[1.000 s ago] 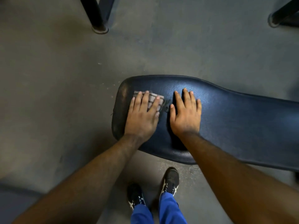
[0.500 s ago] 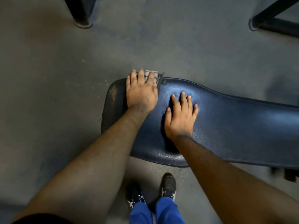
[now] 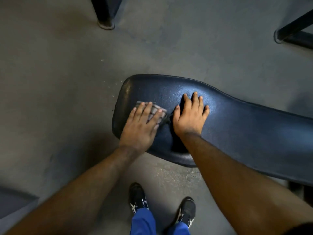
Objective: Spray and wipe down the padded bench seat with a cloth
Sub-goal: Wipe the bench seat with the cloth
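While the person is standing at the near side of the bench (image 3: pixel 237 126), both hands are resting on its left end. The left hand (image 3: pixel 140 128) is lying palm down on the cloth (image 3: pixel 155 112), fingers (image 3: pixel 146 110) stretched out flat and slightly spread, pressing the cloth against the pad rather than gripping it. The cloth is a folded grey checked piece, sitting on the seat close to the left rounded edge, its far corners poking out past the fingertips. Just to its right, the right hand (image 3: pixel 190 117) is lying flat on the bare vinyl, fingers extended and fanned, holding nothing, thumb nearly touching the cloth's right edge. The bench is dark blue and glossy, running off to the right side of the view, catching some sheen beyond the right hand. Below, near the bottom, two dark shoes (image 3: pixel 138 199) with white markings are standing on the grey floor (image 3: pixel 59 99), blue trouser legs (image 3: pixel 144 223) above them. Far off, a dark post (image 3: pixel 105 14) is standing at the top left and another frame leg (image 3: pixel 291 29) at the top right.
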A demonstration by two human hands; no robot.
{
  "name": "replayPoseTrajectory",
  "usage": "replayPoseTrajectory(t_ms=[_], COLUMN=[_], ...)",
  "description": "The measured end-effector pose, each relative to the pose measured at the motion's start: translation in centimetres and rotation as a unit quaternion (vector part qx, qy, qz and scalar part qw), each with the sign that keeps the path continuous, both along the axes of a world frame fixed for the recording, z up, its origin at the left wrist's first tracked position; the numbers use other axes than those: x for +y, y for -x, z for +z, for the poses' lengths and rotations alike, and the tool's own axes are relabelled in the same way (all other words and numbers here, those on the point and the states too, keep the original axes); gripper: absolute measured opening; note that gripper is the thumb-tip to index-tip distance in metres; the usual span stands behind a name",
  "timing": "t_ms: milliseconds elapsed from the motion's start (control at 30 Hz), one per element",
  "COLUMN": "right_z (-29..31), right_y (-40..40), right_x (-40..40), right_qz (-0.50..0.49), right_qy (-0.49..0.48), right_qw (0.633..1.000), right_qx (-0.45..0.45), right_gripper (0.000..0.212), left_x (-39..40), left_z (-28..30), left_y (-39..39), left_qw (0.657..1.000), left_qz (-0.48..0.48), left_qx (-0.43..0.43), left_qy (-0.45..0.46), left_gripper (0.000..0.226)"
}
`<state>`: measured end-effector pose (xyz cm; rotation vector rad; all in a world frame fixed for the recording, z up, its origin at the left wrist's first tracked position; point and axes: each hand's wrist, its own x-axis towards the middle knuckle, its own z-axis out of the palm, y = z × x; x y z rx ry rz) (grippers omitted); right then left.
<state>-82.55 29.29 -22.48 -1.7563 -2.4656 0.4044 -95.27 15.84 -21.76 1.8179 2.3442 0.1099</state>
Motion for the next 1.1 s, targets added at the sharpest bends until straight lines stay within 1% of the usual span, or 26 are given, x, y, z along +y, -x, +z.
replayPoseTrajectory(t_ms=[33, 67, 133, 167, 200, 267, 333, 367, 400, 433, 467, 500, 533, 567, 633, 667, 700, 733, 767, 833, 867, 900, 933, 1000, 1067, 1100], right_z=[0.0, 0.0, -0.3, -0.4, -0.5, -0.3, 0.1, 0.2, 0.2, 0.1, 0.1, 0.1, 0.2, 0.5, 0.9, 0.9, 0.8, 0.6, 0.3, -0.3, -0.5, -0.6, -0.7, -1.0, -1.3, -1.5], right_y=[-0.2, -0.6, -1.9, -2.7, -3.4, -4.6, -5.7, -6.2, -6.7, -7.2, -7.7, -8.2, -8.4, -8.7, -9.5, -10.0, -10.7, -11.5, -12.3, -13.8, -14.4, -14.9, -15.3, -15.9, -16.3, -16.5], right_x=[-0.1, -0.3, -1.7, -2.5, -3.1, -3.4, -3.5, -3.6, -3.8, -4.0, -4.2, -4.3, -4.3, -4.3, -4.0, -3.7, -3.4, -2.9, -2.2, 0.0, 1.0, 2.1, 2.8, 3.6, 3.7, 3.7], right_qz=[0.007, 0.022, 0.082, 0.118, 0.142, 0.15, 0.145, 0.153, 0.164, 0.174, 0.178, 0.177, 0.173, 0.168, 0.161, 0.159, 0.161, 0.163, 0.163, 0.143, 0.129, 0.115, 0.106, 0.115, 0.133, 0.135], right_qy=[0.006, 0.009, -0.004, -0.014, -0.019, -0.013, -0.007, -0.008, -0.011, -0.016, -0.019, -0.02, -0.02, -0.019, -0.017, -0.018, -0.022, -0.025, -0.027, -0.025, -0.019, -0.016, -0.016, -0.019, -0.021, -0.025], right_qw=[1.0, 1.0, 0.997, 0.993, 0.989, 0.987, 0.988, 0.987, 0.985, 0.983, 0.983, 0.982, 0.983, 0.983, 0.984, 0.984, 0.983, 0.983, 0.984, 0.988, 0.991, 0.993, 0.994, 0.993, 0.991, 0.99], right_qx=[-0.004, -0.001, 0.011, 0.019, 0.032, 0.06, 0.06, 0.055, 0.05, 0.048, 0.049, 0.056, 0.066, 0.073, 0.079, 0.083, 0.083, 0.079, 0.07, 0.047, 0.033, 0.019, 0.006, -0.017, -0.017, -0.007], right_gripper=[0.059, 0.06, 0.06, 0.059, 0.057, 0.054, 0.051, 0.05, 0.05, 0.048, 0.047, 0.046, 0.045, 0.045, 0.045, 0.046, 0.047, 0.049, 0.051, 0.055, 0.056, 0.057, 0.059, 0.063, 0.064, 0.062], left_x=[-0.9, -0.9, 0.0, 0.2, -0.3, -3.0, -5.4, -5.3, -4.5, -3.2, -1.9, -1.0, -0.6, -0.9, -2.7, -3.3, -3.1, -2.3, -1.1, 2.3, 3.6, 4.2, 4.3, 2.9, 2.4, 3.2], left_z=[-0.1, -0.2, -0.4, -0.3, -0.3, -0.2, -0.1, -0.3, -0.4, -0.6, -0.4, 0.0, 0.1, 0.0, 0.1, 0.0, -0.2, -0.5, -0.6, -0.5, -0.4, -0.3, -0.4, -0.3, -0.3, -0.6], left_y=[1.5, 2.9, 3.8, 2.4, 0.4, -3.7, -4.5, -3.8, -3.2, -2.9, -3.3, -4.5, -6.4, -8.7, -11.8, -11.6, -10.7, -9.5, -8.3, -6.9, -7.7, -9.6, -12.0, -16.1, -15.4, -13.7], left_qw=[1.0, 0.999, 0.98, 0.974, 0.978, 0.995, 1.0, 1.0, 0.999, 0.993, 0.982, 0.972, 0.972, 0.982, 0.998, 1.0, 1.0, 0.999, 0.996, 0.976, 0.969, 0.97, 0.98, 0.998, 1.0, 0.999], left_qz=[0.002, 0.052, 0.199, 0.225, 0.207, 0.097, 0.008, 0.004, 0.04, 0.111, 0.186, 0.231, 0.23, 0.187, 0.059, 0.02, 0.003, 0.022, 0.076, 0.212, 0.244, 0.239, 0.195, 0.058, -0.023, -0.02], left_qx=[0.003, 0.002, -0.019, -0.018, -0.004, 0.005, -0.008, 0.001, 0.004, 0.003, -0.004, -0.007, -0.002, -0.006, -0.018, -0.021, -0.007, 0.015, 0.029, 0.031, 0.035, 0.034, 0.024, 0.003, 0.008, 0.031], left_qy=[-0.003, -0.007, -0.011, -0.013, -0.02, -0.029, -0.018, -0.022, -0.024, -0.038, -0.044, -0.046, -0.043, -0.037, -0.021, -0.012, -0.015, -0.018, -0.025, -0.026, -0.019, -0.022, -0.028, -0.028, -0.007, -0.013], left_gripper=[0.053, 0.053, 0.054, 0.055, 0.055, 0.055, 0.054, 0.053, 0.052, 0.052, 0.053, 0.054, 0.055, 0.055, 0.053, 0.053, 0.052, 0.052, 0.053, 0.056, 0.058, 0.059, 0.059, 0.057, 0.055, 0.054])
